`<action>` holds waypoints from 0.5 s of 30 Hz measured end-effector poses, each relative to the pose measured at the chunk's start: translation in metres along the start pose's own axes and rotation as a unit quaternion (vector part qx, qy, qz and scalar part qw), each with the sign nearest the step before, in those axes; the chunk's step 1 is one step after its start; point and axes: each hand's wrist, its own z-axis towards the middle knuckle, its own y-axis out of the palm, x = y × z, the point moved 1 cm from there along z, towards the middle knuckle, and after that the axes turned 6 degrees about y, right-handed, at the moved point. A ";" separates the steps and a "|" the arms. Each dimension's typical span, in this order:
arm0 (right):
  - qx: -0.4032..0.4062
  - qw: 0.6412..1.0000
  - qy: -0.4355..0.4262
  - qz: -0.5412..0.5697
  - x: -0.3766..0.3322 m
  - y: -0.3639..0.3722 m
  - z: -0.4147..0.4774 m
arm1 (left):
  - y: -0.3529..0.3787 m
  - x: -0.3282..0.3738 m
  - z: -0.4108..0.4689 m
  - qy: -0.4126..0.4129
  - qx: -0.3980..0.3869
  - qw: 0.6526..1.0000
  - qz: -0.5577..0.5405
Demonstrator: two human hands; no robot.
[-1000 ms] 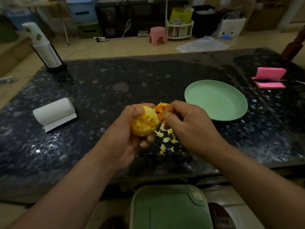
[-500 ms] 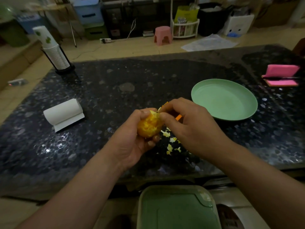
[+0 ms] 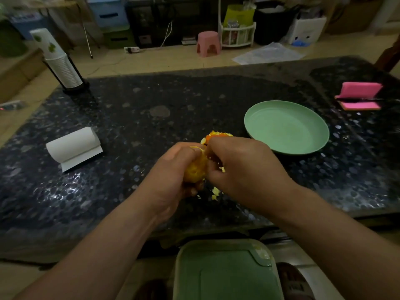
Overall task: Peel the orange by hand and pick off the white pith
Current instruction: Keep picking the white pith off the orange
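- Gripping the orange [image 3: 195, 169] over the table's [image 3: 129, 118] front edge, the left hand [image 3: 171, 169] wraps it.
- Right hand [image 3: 242, 167] pinches pith [image 3: 198, 149] on top.
- Likely soft, slippery; hold its sides lightly.

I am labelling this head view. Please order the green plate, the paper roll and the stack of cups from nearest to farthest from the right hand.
1. green plate, just right of the right hand and slightly beyond it.
2. paper roll, on the left side of the table.
3. stack of cups, at the far left corner.
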 end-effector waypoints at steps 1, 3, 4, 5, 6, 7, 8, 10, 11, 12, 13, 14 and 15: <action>0.003 1.000 0.005 0.002 0.000 0.000 0.001 | 0.001 -0.002 0.000 0.006 -0.007 1.000 0.009; -0.001 1.000 0.013 0.008 0.003 0.000 0.003 | 0.002 -0.003 -0.001 0.005 -0.020 1.000 0.010; -0.010 0.999 0.022 0.025 0.007 -0.001 0.004 | 0.003 -0.003 -0.002 -0.002 -0.020 1.000 -0.002; -0.020 0.997 0.042 0.056 0.010 -0.003 0.003 | 0.003 -0.002 -0.002 -0.011 -0.018 1.000 -0.021; -0.027 0.993 0.066 0.096 0.014 -0.004 0.001 | 0.001 0.001 -0.002 -0.021 -0.016 0.999 -0.043; -0.031 0.986 0.092 0.136 0.016 -0.005 0.000 | 0.000 0.004 -0.002 -0.030 -0.015 0.997 -0.069; -0.035 0.978 0.116 0.168 0.018 -0.005 -0.003 | -0.002 0.006 -0.001 -0.039 -0.017 0.994 -0.098; -0.056 0.967 0.153 0.197 0.022 0.000 -0.005 | -0.005 0.010 0.001 -0.056 -0.019 0.988 -0.145; -0.072 0.965 0.165 0.192 0.024 0.004 -0.005 | -0.007 0.010 0.002 -0.061 -0.019 0.985 -0.163; -0.085 0.965 0.171 0.179 0.025 0.008 -0.004 | -0.008 0.009 0.003 -0.066 -0.018 0.981 -0.179; -0.101 0.965 0.178 0.165 0.026 0.011 -0.003 | -0.009 0.008 0.005 -0.071 -0.016 0.978 -0.193; -0.116 0.964 0.187 0.149 0.027 0.015 -0.002 | -0.010 0.007 0.006 -0.077 -0.013 0.975 -0.206; -0.131 0.963 0.197 0.129 0.027 0.017 0.000 | -0.011 0.006 0.007 -0.083 -0.010 0.972 -0.217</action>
